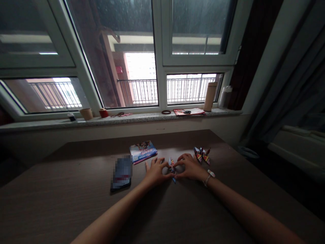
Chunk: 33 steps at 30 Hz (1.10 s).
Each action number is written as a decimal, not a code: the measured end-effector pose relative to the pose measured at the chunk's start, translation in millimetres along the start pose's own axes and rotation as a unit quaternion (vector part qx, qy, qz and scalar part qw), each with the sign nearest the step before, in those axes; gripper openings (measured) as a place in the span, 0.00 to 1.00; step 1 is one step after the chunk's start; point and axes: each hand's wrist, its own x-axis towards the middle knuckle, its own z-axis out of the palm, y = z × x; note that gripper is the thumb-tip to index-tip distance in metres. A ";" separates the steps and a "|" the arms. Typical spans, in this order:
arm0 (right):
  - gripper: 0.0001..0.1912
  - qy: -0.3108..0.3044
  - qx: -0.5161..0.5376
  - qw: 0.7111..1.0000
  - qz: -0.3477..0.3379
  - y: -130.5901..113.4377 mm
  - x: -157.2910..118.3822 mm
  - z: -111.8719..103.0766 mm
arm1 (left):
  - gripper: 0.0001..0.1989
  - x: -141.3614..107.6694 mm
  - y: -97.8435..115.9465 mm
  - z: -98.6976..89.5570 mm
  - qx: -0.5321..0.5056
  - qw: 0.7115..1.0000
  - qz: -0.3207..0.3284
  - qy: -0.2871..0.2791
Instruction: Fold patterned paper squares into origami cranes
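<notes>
A small folded piece of printed paper (171,162), narrow with pointed ends, is on the table between my two hands. My left hand (156,171) grips its left side, thumb and forefinger curved in a pinch. From the other side my right hand (191,167), with a pale bracelet at the wrist, pinches it in the same way. The fingertips cover the middle of the paper. Just beyond my right hand stand folded paper pieces (201,155) with pointed corners and similar colours. A stack of printed sheets (143,151) lies past my left hand.
A blurred phone-like dark slab (122,173) lies left of my left hand on the brown table (63,189). Along the windowsill (149,117) are scissors (187,112) on papers, a brown ring (166,112), a tall flask (210,96), a bottle (225,97) and a paper cup (86,114).
</notes>
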 end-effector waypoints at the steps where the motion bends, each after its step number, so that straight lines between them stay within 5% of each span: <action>1: 0.26 -0.006 -0.003 1.000 0.001 -0.3 -0.5 -0.7 | 0.23 -0.6 0.8 -0.9 0.011 1.000 -0.002 -0.008; 11: 0.33 -0.017 -0.012 1.000 0.002 4.5 -3.1 2.4 | 0.23 -0.1 0.3 -0.8 0.033 0.999 0.002 -0.015; 23: 0.26 0.020 -0.019 1.000 0.000 1.8 -4.0 10.4 | 0.09 1.0 1.3 9.2 0.020 0.997 0.026 0.069; 33: 0.16 0.014 0.001 1.000 -0.007 -4.1 -4.7 7.4 | 0.13 -2.5 5.6 7.6 0.089 0.991 0.025 0.097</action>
